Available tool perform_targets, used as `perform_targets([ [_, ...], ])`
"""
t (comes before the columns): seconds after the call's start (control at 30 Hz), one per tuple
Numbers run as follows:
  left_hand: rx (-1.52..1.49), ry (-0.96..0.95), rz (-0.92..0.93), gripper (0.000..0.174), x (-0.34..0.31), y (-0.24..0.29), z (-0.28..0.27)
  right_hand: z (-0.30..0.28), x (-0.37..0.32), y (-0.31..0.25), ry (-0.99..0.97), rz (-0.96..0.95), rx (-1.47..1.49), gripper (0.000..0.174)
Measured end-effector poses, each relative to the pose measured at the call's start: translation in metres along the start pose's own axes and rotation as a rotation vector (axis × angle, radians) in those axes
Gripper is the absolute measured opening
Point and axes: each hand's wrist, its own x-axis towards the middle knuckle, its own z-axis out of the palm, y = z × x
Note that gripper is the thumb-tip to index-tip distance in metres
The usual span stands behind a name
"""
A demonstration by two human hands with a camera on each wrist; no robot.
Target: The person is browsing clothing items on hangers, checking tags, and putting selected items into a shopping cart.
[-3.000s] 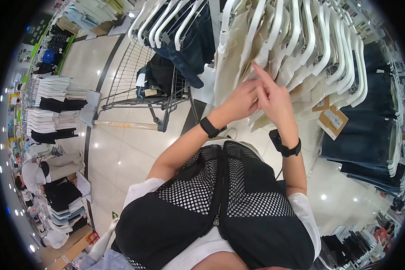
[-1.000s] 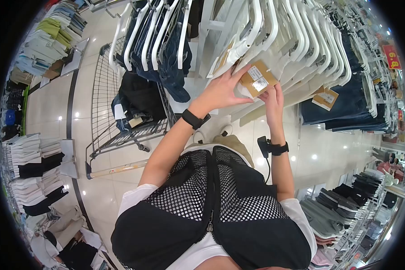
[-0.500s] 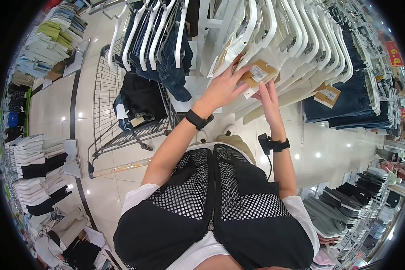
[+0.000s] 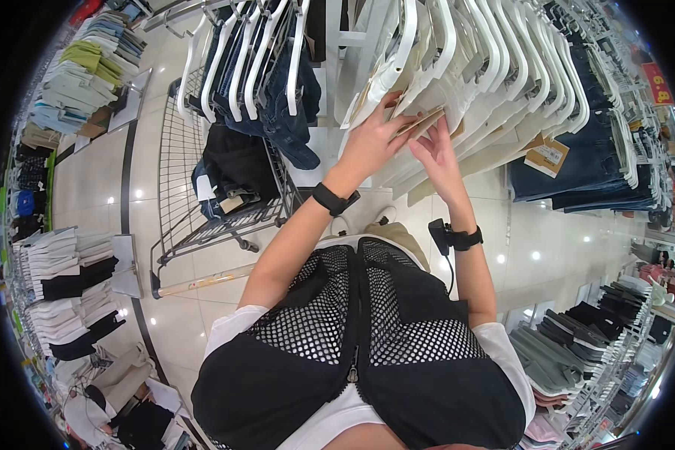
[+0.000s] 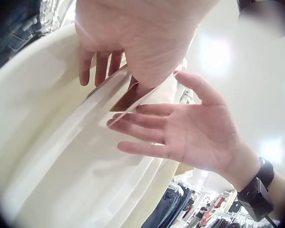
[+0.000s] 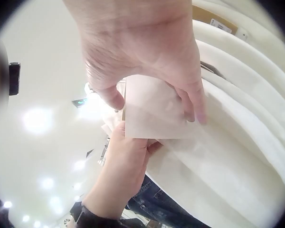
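In the head view a brown cardboard price tag (image 4: 427, 120) stands nearly edge-on among cream trousers (image 4: 405, 176) on white hangers. My left hand (image 4: 373, 142) pinches it from the left; in the left wrist view the thumb lies against the brown tag (image 5: 126, 99), with several fingers reaching behind the cloth. My right hand (image 4: 441, 161) is at the tag's other side, its fingers fairly straight and its thumb apart. The right wrist view shows the tag's pale plain face (image 6: 154, 111) below the right palm, with the left hand (image 6: 121, 164) under it.
A wire shopping cart (image 4: 174, 161) holding dark clothes (image 4: 236, 161) stands to the left. Jeans hang on hangers (image 4: 256, 82) above it and more dark jeans (image 4: 570, 169) hang at the right. Another tag (image 4: 546, 155) sticks out from the trousers. Racks of grey clothes (image 4: 551, 352) are at lower right.
The hands came together with a finger pointing, then spread round the tag with its printed label facing up. Since then the tag has tipped nearly edge-on, and the right hand's fingers have straightened.
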Motion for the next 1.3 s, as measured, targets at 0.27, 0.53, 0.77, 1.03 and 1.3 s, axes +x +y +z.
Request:
perform_targets([
  [0.27,0.032,0.053,0.0,0.028,-0.001,-0.002,0.001,-0.005,-0.001,0.007,0.116,0.157,0.001,0.059],
  [0.53,0.017,0.034,-0.023,0.039,-0.003,0.0,-0.001,-0.008,-0.005,0.004,0.128,0.245,0.138,0.055],
  [0.77,0.072,-0.042,0.087,0.069,-0.006,-0.001,0.001,0.004,0.0,-0.004,0.17,0.112,-0.103,0.063],
  [1.03,0.052,-0.03,0.159,0.031,-0.013,-0.002,-0.006,-0.019,0.016,0.028,0.167,0.296,-0.294,0.065],
  [1.3,0.016,-0.066,0.185,0.009,-0.016,-0.01,-0.001,0.007,0.003,-0.013,0.177,0.148,-0.318,0.062],
])
